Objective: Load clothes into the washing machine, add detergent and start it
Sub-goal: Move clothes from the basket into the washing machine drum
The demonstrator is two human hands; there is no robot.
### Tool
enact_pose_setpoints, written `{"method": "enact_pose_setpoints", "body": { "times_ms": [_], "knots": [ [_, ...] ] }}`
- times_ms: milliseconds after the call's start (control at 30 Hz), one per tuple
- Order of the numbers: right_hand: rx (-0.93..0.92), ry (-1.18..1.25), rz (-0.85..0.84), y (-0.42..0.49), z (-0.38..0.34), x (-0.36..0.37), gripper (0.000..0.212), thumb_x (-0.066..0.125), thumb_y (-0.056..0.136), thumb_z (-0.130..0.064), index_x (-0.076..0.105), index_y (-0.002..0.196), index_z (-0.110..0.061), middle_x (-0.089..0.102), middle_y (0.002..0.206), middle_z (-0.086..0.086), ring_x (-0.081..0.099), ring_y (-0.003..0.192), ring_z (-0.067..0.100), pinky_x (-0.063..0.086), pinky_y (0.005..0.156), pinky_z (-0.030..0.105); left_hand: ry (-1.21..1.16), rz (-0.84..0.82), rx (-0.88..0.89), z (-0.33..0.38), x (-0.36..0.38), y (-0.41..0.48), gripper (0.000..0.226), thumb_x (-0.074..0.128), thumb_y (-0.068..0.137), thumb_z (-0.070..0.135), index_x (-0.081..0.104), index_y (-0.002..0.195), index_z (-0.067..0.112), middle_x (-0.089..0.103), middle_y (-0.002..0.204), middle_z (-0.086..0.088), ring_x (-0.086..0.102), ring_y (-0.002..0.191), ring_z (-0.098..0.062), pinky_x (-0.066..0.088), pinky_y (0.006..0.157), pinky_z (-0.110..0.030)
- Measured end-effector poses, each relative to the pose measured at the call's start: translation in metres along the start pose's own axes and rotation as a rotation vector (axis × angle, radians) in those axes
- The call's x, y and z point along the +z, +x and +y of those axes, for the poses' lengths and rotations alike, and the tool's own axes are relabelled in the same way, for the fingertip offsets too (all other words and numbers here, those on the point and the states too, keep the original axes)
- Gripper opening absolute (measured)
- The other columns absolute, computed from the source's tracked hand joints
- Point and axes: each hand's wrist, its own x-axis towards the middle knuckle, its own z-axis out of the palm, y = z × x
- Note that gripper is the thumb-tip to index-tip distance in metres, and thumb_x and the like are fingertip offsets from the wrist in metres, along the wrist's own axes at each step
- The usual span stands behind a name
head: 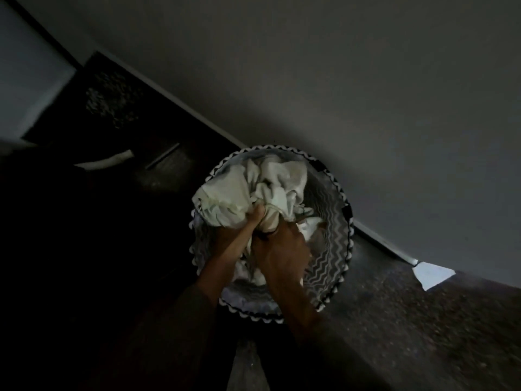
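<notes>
Crumpled matt white cloth (248,190), chevron fabric basket (335,249), speckled floor (423,320)

One basket, two hands, one bundle of clothes.
A single round laundry basket (332,249) with a zigzag edge shows in the middle of the frame. Two hands are counted at it, one left hand (239,230) and one right hand (282,249), both gripping one crumpled bundle of pale clothes (225,198). How many garments make up that bundle cannot be told, since the folds run together. On the floor lie one white scrap (431,273) at the lower right, one pale curved piece (110,162) at the left, and one thin bar (163,156) near it.
</notes>
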Motion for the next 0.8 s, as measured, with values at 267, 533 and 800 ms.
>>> {"method": "enact_pose_setpoints", "body": {
  "times_ms": [267, 533, 800],
  "knots": [
    [-0.227, -0.06, -0.128, -0.074, -0.026, -0.056, 0.058, 0.044, 0.063, -0.052, 0.061, 0.111, -0.024, 0.057, 0.109, 0.006, 0.056, 0.102, 0.034, 0.049, 0.083, 0.044, -0.354, -0.056, -0.05, 0.042, -0.027, -0.085, 0.067, 0.085, 0.065, 0.045, 0.065, 0.127, 0.029, 0.067, 0.126, 0.01, 0.061, 0.119, -0.01, 0.046, 0.103, -0.036],
    [-0.444, 0.139, -0.167, -0.155, -0.046, -0.125, 0.044, 0.064, 0.074, -0.052, 0.055, 0.108, -0.026, 0.056, 0.105, -0.004, 0.054, 0.101, 0.019, 0.046, 0.082, 0.036, -0.344, 0.042, -0.181, 0.109, -0.06, -0.171, 0.051, 0.081, 0.069, 0.038, 0.071, 0.115, 0.017, 0.072, 0.109, -0.004, 0.069, 0.093, -0.028, 0.057, 0.086, -0.048],
    [-0.559, 0.81, -0.131, -0.228, -0.073, -0.235, 0.024, 0.07, 0.089, -0.018, 0.068, 0.112, -0.014, 0.074, 0.109, 0.001, 0.069, 0.1, 0.019, 0.055, 0.087, 0.033, -0.735, -0.148, -0.031, 0.183, -0.109, -0.271, 0.03, 0.054, 0.09, 0.031, 0.069, 0.108, 0.014, 0.074, 0.105, -0.011, 0.075, 0.08, -0.022, 0.06, 0.059, -0.03]
  ]
}}
